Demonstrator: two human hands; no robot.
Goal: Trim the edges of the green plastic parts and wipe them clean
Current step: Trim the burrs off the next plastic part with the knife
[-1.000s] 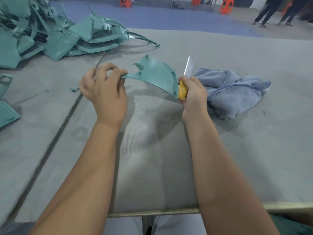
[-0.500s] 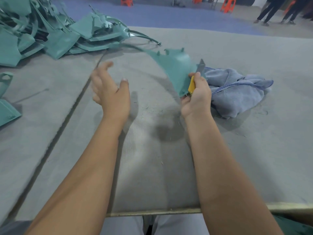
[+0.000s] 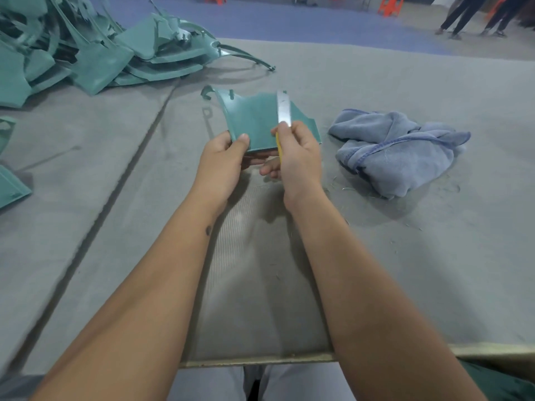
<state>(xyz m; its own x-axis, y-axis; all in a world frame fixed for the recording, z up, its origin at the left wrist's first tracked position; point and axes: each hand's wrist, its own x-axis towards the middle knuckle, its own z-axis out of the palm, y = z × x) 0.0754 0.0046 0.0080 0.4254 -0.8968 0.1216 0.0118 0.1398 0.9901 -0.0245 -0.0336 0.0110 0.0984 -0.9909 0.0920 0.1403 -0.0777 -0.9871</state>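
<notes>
Head view shows your left hand (image 3: 224,157) pinching the near left corner of the green part (image 3: 254,123), thumb on top and fingers curled beneath — the part is held up off the table (image 3: 376,256), straight ahead at 12 o'clock. Your right hand (image 3: 298,157) is wrapped round the knife (image 3: 283,111), its yellow handle in the fist and its blade standing up across the part's face.

The main risk is the blade. The fingers of your left hand lie under the part just beside the handle, so a slip toward 6 o'clock could catch them. You grip the part by one corner only; under cutting pressure it may twist or flex, and the blade could skid across the face and score it rather than shave the edge.

The cloth (image 3: 399,151) lies at 2 o'clock, well apart. The pile (image 3: 95,53) of parts sits at 10 o'clock — mind the upright blade if you reach either way.
</notes>
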